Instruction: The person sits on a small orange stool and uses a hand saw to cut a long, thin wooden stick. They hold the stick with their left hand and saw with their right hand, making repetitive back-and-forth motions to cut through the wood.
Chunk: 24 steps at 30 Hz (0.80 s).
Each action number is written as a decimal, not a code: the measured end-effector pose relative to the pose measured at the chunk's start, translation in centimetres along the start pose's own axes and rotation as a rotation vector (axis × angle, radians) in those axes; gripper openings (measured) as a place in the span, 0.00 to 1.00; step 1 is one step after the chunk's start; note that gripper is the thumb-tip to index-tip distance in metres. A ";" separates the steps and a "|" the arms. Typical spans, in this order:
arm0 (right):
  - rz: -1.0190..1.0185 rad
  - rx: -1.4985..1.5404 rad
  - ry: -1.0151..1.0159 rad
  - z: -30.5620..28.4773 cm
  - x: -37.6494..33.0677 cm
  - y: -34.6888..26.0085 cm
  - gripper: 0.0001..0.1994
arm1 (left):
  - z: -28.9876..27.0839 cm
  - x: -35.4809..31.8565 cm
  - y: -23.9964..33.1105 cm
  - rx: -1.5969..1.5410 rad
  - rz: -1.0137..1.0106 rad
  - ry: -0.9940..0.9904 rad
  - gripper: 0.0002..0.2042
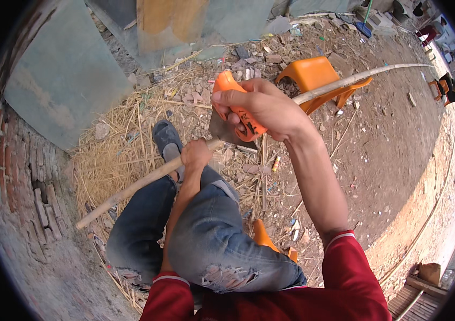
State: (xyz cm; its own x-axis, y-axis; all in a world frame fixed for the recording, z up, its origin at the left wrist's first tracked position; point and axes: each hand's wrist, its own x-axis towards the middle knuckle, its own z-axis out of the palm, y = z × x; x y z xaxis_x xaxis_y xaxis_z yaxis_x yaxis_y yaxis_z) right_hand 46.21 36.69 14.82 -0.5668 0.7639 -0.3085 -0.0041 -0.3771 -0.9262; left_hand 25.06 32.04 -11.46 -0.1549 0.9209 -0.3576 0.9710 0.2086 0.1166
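A long pale wooden pole [142,184] runs from the lower left, across my knees, to the far right. My left hand [196,154] is closed around it just beyond my left knee. In my right hand [270,109] is the orange handle of a handsaw [250,124], my fingers wrapped through its grip. The saw's grey blade shows below the handle, with its toothed edge near the pole, just right of my left hand. Whether the teeth touch the wood I cannot tell. The saw and my right hand hide part of the pole.
An orange plastic stool [313,74] stands under the pole's far part. Straw [104,160] and wood scraps litter the ground by my sandalled foot [167,138]. A worn brick wall [29,182] rises at left; grey-green panels [67,75] lean at the back.
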 end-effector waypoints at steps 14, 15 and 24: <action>0.137 0.586 0.320 -2.6 25.2 -3.9 0.11 | 4.6 -0.1 -1.2 0.100 0.047 0.301 0.12; 0.111 0.598 0.339 -4.2 26.0 -3.6 0.12 | 5.0 -0.1 -0.5 0.088 0.082 0.347 0.12; 0.075 0.291 -0.177 1.9 14.3 -4.1 0.11 | 7.3 0.5 -2.1 0.111 0.118 0.420 0.16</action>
State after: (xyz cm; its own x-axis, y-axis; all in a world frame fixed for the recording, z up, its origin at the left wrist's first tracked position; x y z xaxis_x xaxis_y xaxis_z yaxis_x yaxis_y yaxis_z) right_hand 36.51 48.16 14.59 -0.7084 0.6354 -0.3072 -0.1777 -0.5818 -0.7937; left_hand 24.23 29.69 -18.65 -0.0800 0.9949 0.0616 0.9966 0.0786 0.0257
